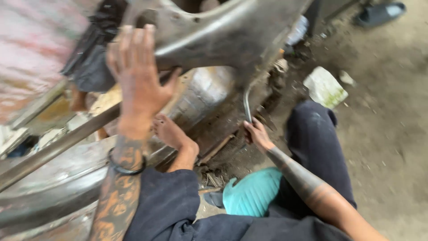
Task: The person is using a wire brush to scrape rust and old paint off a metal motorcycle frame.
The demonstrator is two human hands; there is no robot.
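My left hand (138, 76) is raised, its palm flat against a curved grey metal frame (214, 31), fingers stretched up over its edge and thumb spread to the right. A black band circles that tattooed wrist. Lower right, my right hand (256, 134) is closed around the bottom end of a thin bent metal rod (246, 100) that runs up to the frame. Between the two hands my bare foot (171, 134) rests against a rusty ribbed metal drum (205, 91).
A long metal bar (58, 145) slants across the left. A black cloth (91, 58) hangs by the frame. A teal sandal (252, 194) lies by my dark trouser leg (312, 143). On the dirt floor are a whitish block (325, 87) and a dark sandal (379, 13).
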